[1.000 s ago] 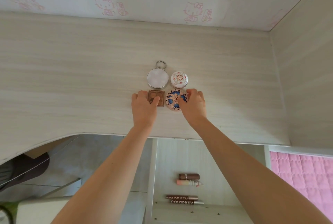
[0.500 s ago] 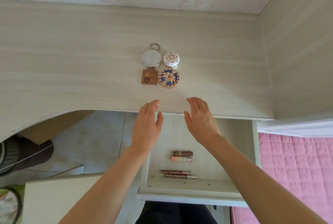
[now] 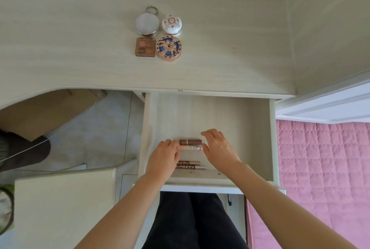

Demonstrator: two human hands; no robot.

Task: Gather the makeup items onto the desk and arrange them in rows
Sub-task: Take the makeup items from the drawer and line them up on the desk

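Four makeup cases sit in two rows on the desk (image 3: 80, 48): a round silver compact (image 3: 146, 23), a white floral pot (image 3: 171, 25), a brown square palette (image 3: 145, 47) and a blue-patterned round compact (image 3: 169, 48). In the open drawer (image 3: 210, 116) below lie a brown tube (image 3: 190, 142), a peach tube (image 3: 190, 148) and two COLORKEY tubes (image 3: 190, 163). My left hand (image 3: 164, 158) pinches the peach tube's left end. My right hand (image 3: 218, 148) hovers at the right ends of the brown and peach tubes, fingers spread, thumb near the peach tube.
The drawer's side walls (image 3: 271, 138) flank my hands. A pink quilted bed (image 3: 324, 168) lies to the right and a pale stool or cabinet top (image 3: 64, 204) to the lower left. My dark trousers (image 3: 192, 220) show under the drawer front.
Both hands left the compacts on the desk and dropped down into the open drawer. They now sit at the two ends of the brown and peach tubes.
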